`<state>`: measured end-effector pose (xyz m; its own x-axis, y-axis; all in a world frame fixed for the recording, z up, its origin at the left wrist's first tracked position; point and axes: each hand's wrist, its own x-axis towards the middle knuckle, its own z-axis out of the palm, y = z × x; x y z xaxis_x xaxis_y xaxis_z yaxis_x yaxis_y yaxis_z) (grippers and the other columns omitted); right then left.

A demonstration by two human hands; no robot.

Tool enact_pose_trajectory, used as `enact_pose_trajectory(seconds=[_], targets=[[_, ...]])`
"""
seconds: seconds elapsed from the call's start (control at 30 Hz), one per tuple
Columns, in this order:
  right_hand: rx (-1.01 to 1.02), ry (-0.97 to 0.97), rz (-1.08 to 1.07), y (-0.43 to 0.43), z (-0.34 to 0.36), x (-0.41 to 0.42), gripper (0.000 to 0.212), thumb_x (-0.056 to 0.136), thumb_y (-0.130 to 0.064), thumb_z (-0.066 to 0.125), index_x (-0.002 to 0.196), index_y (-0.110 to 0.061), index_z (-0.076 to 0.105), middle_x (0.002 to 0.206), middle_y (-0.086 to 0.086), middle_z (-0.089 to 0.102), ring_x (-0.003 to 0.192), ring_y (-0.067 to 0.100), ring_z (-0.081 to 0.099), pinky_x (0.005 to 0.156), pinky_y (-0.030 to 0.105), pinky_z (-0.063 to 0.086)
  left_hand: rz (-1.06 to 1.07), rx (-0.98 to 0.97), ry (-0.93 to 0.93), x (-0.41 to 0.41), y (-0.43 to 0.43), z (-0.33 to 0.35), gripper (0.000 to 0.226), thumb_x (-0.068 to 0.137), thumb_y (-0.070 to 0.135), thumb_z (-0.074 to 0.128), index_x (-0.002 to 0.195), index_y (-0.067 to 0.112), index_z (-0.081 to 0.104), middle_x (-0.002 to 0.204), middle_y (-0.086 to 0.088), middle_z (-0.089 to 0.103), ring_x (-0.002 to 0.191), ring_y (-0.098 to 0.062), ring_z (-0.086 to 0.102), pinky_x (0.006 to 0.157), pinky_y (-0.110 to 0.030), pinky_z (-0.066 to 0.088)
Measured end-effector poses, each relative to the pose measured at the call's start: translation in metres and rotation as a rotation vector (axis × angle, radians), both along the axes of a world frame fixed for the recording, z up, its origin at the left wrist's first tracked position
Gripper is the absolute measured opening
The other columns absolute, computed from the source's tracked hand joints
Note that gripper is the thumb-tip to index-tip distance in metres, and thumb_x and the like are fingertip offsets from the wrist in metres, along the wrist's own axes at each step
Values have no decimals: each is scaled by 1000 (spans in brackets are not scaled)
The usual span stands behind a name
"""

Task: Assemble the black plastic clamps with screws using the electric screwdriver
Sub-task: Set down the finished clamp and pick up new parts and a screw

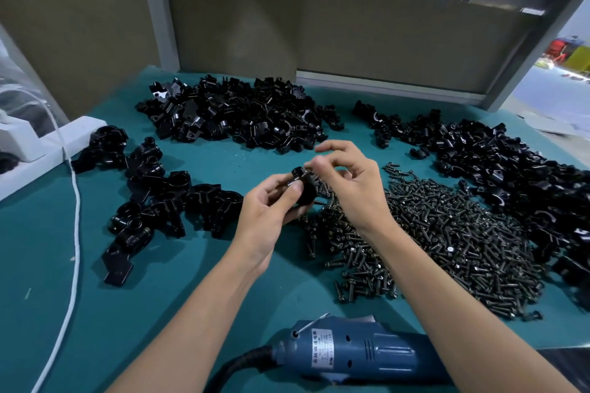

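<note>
At the middle of the teal-covered desk, I see the left hand gripping a small black plastic clamp, thumb across its face and fingers curled behind it. The right hand sits just beside it, thumb and forefinger drawn together at the clamp's upper edge. Motion blur hides what that pinch holds, and I cannot tell whether it is closed on anything. The two hands are close together, a little above the desk.

Directly beneath the right wrist spreads a wide heap of dark metal screws with flanged heads, dull and oily-looking, running toward the desk's near right corner. Glossy black moulded clamp halves, curved like saddles, lie in a mound along the far edge, and a second drift of them follows the right edge. Toward the left edge lies a loose chain of larger, ring-shaped black clamp bodies.

At the near edge, between the forearms, a blue plastic electric screwdriver lies on its side with a ribbed black cable collar. Its white label carries printed characters too small for me to read. A white cord trails along the left side of the desk, past a white foam block at the left edge.
</note>
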<state>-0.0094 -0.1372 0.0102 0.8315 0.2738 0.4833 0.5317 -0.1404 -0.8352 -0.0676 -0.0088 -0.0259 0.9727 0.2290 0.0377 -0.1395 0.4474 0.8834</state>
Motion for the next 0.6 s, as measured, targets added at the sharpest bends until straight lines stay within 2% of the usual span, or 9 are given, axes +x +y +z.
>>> enact_pose_trajectory(seconds=[0.07,0.1,0.2,0.27,0.37,0.47,0.53,0.6], targets=[[-77,-47,-100,-1,-1,3,13,95,-21,63,93,-18,75,97,-5,69,84,0,60,73,15,43,19,-105,10,0,3,3,21,95,8,56,111,-5,62,108,-17,69,96,-18,70,83,-31,59],[-180,-69,-165,-2,-4,6,11,94,-18,64,95,-17,75,91,-6,70,79,-1,60,72,15,44,24,-166,16,0,5,4,23,95,8,55,112,-8,60,111,-20,67,100,-21,69,84,-31,59],[-736,-70,-227,-2,-13,9,12,89,-16,69,101,-18,73,92,-1,71,89,14,62,76,29,51,36,-316,38,0,11,5,31,95,10,56,117,-13,57,124,-30,61,114,-32,63,85,-33,59],[-946,-52,-205,0,-16,9,16,87,-15,69,103,-20,72,96,5,69,94,23,60,75,30,50,41,-375,46,-1,13,6,39,93,12,58,120,-16,55,129,-31,58,117,-35,62,84,-32,59],[-1009,-110,-207,4,-14,9,15,87,-10,65,99,-17,72,94,11,68,92,29,61,70,32,49,44,-385,38,-1,14,7,51,85,18,64,121,-16,54,129,-31,58,113,-33,65,82,-31,59],[-1050,-148,-188,5,-16,10,22,90,-9,59,111,-16,65,95,10,67,96,26,58,68,30,42,42,-400,35,-2,14,6,53,82,19,66,121,-16,55,127,-31,59,112,-32,66,80,-30,59],[-892,-156,-165,3,-12,11,21,92,-11,60,111,-15,66,91,4,69,86,17,59,69,29,46,47,-413,44,-2,14,5,54,81,19,66,121,-16,55,126,-31,60,117,-35,63,80,-30,59],[-529,-83,-149,1,-3,9,12,89,-10,66,99,-14,72,81,-2,70,72,7,61,71,23,51,56,-421,52,-2,15,5,53,80,20,66,119,-15,56,124,-29,63,115,-35,64,80,-30,59]])
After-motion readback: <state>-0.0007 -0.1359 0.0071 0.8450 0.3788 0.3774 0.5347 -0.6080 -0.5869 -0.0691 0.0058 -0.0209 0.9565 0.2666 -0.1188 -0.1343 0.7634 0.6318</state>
